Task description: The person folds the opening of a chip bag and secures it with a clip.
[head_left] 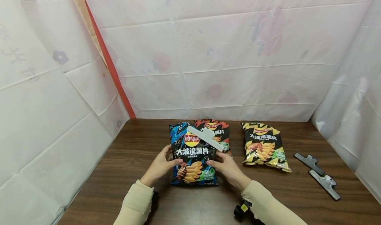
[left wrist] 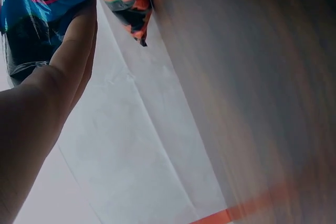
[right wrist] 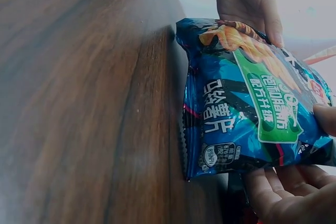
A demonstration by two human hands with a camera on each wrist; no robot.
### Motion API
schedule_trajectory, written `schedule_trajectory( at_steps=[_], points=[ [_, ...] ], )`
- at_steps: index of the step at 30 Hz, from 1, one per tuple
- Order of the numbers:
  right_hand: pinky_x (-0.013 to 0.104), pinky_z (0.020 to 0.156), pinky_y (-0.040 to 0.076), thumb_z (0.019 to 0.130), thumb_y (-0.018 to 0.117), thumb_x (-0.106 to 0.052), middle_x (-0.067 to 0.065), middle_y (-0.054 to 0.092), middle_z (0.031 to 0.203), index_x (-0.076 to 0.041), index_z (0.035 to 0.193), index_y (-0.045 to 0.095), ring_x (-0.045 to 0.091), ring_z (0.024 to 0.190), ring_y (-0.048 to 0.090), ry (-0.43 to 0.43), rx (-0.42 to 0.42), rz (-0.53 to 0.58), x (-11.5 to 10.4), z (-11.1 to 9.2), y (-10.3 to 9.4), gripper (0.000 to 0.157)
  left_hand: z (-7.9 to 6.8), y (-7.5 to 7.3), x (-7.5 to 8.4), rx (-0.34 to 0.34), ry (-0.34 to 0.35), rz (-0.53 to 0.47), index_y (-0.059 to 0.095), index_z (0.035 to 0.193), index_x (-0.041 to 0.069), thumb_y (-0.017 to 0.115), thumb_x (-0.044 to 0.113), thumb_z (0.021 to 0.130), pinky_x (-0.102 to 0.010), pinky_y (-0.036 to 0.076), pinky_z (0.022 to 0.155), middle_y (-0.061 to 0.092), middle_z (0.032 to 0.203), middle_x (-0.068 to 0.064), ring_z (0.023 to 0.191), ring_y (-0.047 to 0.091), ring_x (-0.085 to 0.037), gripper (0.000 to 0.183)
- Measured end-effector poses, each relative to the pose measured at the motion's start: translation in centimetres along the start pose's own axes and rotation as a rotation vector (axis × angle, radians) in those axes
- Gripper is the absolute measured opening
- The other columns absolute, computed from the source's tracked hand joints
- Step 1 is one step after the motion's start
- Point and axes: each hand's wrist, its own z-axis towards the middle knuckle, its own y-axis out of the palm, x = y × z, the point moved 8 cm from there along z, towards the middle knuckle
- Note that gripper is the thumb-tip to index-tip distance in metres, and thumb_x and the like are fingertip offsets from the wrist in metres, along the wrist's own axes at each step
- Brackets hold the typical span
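A blue and black potato chip bag point(head_left: 190, 157) is held up at the middle of the table, its printed front showing in the head view. A pale sealing clip point(head_left: 205, 138) sits slantwise across its upper right corner. My left hand point(head_left: 162, 165) grips the bag's left side, thumb on the front and fingers behind. On the other side my right hand point(head_left: 230, 169) holds it the same way. The right wrist view shows the bag's lower end point(right wrist: 236, 124) near the table, with right fingers point(right wrist: 291, 190) under it. Left fingertips behind the bag are hidden.
Behind the held bag lies a red chip bag point(head_left: 224, 128), partly covered. A yellow and black chip bag point(head_left: 263, 149) lies to the right. Two more clips, one dark grey point(head_left: 309, 163) and one silvery point(head_left: 325, 184), lie at the right of the wooden table point(head_left: 119, 172).
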Motion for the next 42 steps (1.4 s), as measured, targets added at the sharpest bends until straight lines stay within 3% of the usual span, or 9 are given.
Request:
schedule_trajectory(
  at_steps=[6,13,24,30,38,42],
  points=[
    [0.049,0.105,0.045,0.092,0.07,-0.027,0.022,0.051,0.141,0.001,0.146,0.041,0.026,0.122,0.057,0.002,-0.023,0.029,-0.2,0.7,1.0,0.067,0.1,-1.1,-0.6,0.026,-0.025,-0.025,0.031,0.15,0.001,0.072,0.022,0.09,-0.051,0.043,0.106,0.04,0.15,-0.026,0.136,0.044,-0.042,0.075],
    [0.036,0.094,0.052,0.091,0.07,-0.019,0.019,0.057,0.134,0.0,0.141,0.048,0.018,0.111,0.059,-0.017,-0.024,0.051,-0.4,1.8,2.3,0.058,0.0,-2.8,-1.1,0.067,-0.06,-0.004,0.029,0.15,0.002,0.071,0.026,0.091,-0.054,0.038,0.109,0.037,0.151,-0.026,0.138,0.04,-0.045,0.076],
    [0.036,0.097,0.051,0.09,0.069,-0.009,0.021,0.056,0.136,0.001,0.141,0.049,0.023,0.119,0.056,-0.051,-0.053,0.076,-0.8,3.2,4.3,0.056,0.2,-4.8,-1.8,0.101,-0.063,0.0,0.028,0.15,0.0,0.07,0.025,0.092,-0.054,0.035,0.112,0.036,0.151,-0.027,0.14,0.038,-0.044,0.076],
    [0.038,0.099,0.05,0.088,0.068,-0.003,0.023,0.052,0.141,0.001,0.143,0.046,0.033,0.129,0.051,-0.074,-0.081,0.043,-1.1,3.7,5.5,0.059,0.2,-5.9,-2.1,0.125,-0.072,0.036,0.025,0.151,-0.001,0.068,0.026,0.094,-0.055,0.033,0.113,0.032,0.153,-0.028,0.141,0.034,-0.045,0.076],
    [0.048,0.1,0.049,0.09,0.068,-0.01,0.027,0.038,0.151,0.001,0.15,0.034,0.041,0.137,0.04,-0.033,-0.073,-0.013,-1.5,4.1,6.7,0.07,0.5,-6.9,-2.3,0.138,-0.07,0.01,0.025,0.151,-0.001,0.065,0.023,0.096,-0.054,0.033,0.113,0.033,0.153,-0.026,0.142,0.035,-0.043,0.072],
    [0.046,0.099,0.05,0.091,0.067,-0.008,0.025,0.044,0.148,0.001,0.148,0.038,0.039,0.133,0.046,-0.049,-0.064,-0.018,-1.6,4.7,7.3,0.065,0.6,-7.4,-2.3,0.14,-0.076,0.027,0.024,0.151,-0.001,0.064,0.025,0.097,-0.054,0.03,0.115,0.03,0.155,-0.027,0.143,0.032,-0.043,0.073]
  ],
)
